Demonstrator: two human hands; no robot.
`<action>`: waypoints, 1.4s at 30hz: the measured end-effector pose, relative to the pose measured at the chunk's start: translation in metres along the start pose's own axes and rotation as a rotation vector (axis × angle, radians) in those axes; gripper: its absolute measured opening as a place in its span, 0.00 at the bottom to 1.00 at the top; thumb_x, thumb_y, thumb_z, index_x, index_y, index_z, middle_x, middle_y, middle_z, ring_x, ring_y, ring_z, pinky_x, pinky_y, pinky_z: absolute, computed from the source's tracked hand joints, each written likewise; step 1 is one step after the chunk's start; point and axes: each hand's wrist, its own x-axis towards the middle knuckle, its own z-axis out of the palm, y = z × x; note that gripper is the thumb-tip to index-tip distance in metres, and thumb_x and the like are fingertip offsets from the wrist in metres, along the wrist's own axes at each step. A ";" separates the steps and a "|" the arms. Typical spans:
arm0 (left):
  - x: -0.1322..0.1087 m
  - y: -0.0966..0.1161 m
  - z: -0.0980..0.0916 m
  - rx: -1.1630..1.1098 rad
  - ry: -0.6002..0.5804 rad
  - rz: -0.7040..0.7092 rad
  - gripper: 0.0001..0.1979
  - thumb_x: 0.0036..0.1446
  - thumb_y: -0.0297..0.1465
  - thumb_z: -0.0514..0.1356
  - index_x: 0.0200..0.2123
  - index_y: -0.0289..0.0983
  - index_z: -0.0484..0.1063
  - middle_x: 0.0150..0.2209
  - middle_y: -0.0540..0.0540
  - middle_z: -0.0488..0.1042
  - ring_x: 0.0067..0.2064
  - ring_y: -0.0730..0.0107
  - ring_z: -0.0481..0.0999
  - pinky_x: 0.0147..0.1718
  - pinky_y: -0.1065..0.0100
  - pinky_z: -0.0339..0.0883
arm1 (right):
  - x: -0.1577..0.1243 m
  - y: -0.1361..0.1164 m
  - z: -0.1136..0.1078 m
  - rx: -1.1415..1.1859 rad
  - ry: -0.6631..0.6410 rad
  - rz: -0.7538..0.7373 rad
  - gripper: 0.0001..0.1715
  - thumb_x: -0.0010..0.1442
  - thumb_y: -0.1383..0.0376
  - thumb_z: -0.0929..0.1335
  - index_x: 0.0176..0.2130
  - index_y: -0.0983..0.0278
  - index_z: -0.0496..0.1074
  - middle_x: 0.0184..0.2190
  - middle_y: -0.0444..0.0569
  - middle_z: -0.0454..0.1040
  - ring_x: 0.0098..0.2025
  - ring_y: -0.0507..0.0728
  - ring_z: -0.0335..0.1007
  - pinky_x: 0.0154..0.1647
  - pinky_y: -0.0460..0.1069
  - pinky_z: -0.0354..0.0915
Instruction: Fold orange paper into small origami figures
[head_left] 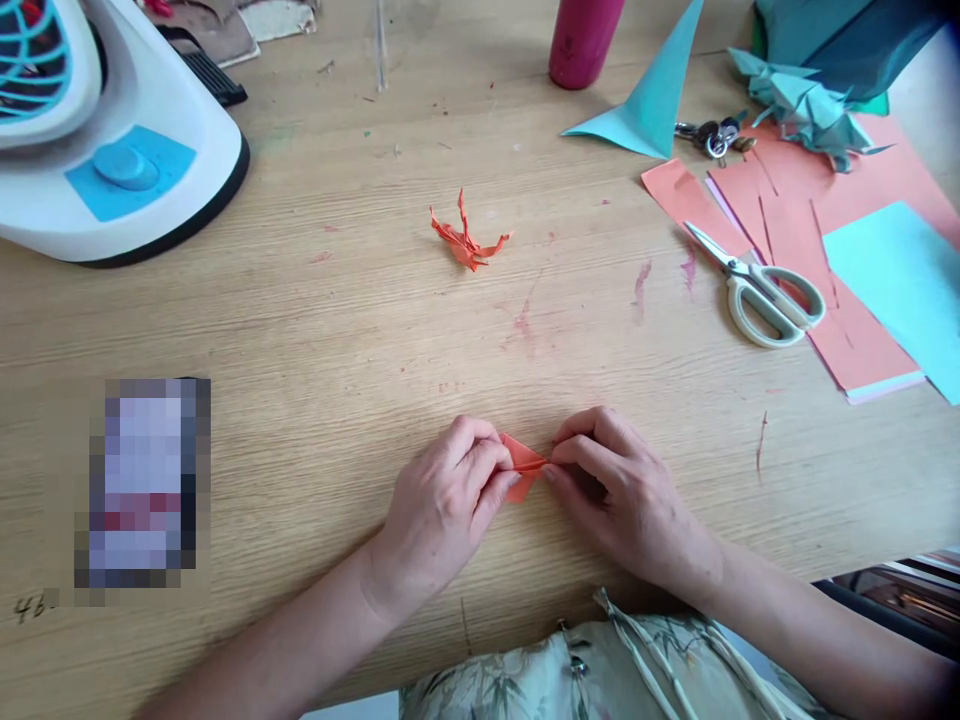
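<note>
Near the table's front edge, both my hands pinch a small folded piece of orange paper point(523, 465) that rests on the wooden table point(315, 330). My left hand point(442, 505) holds its left side with curled fingers. My right hand point(619, 490) grips its right side between thumb and fingertips. Most of the paper is hidden between the fingers. A finished small orange folded figure point(466, 238) lies alone farther back on the table, well apart from both hands.
White-handled scissors point(761, 290) lie on orange sheets point(840, 320) at the right, beside teal sheets point(900, 275) and teal folded paper point(806, 105). Keys point(712, 135), a magenta bottle point(581, 40), a white and teal fan point(97, 130) at back left, a blurred card point(142, 480) at left.
</note>
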 end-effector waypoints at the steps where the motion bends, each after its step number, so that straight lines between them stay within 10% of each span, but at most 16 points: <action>1: 0.000 0.001 0.000 0.008 0.002 0.004 0.04 0.65 0.23 0.57 0.36 0.37 0.69 0.41 0.47 0.71 0.37 0.72 0.75 0.38 0.69 0.70 | 0.000 0.000 0.000 0.002 0.001 0.005 0.05 0.65 0.72 0.67 0.36 0.65 0.72 0.37 0.51 0.70 0.39 0.56 0.67 0.40 0.52 0.66; 42: 0.003 0.011 0.005 0.135 -0.044 -0.065 0.05 0.65 0.25 0.52 0.40 0.38 0.67 0.41 0.46 0.70 0.39 0.67 0.74 0.36 0.65 0.71 | -0.011 0.006 -0.002 -0.256 -0.045 -0.318 0.21 0.67 0.73 0.64 0.57 0.62 0.72 0.46 0.54 0.77 0.41 0.60 0.68 0.42 0.56 0.64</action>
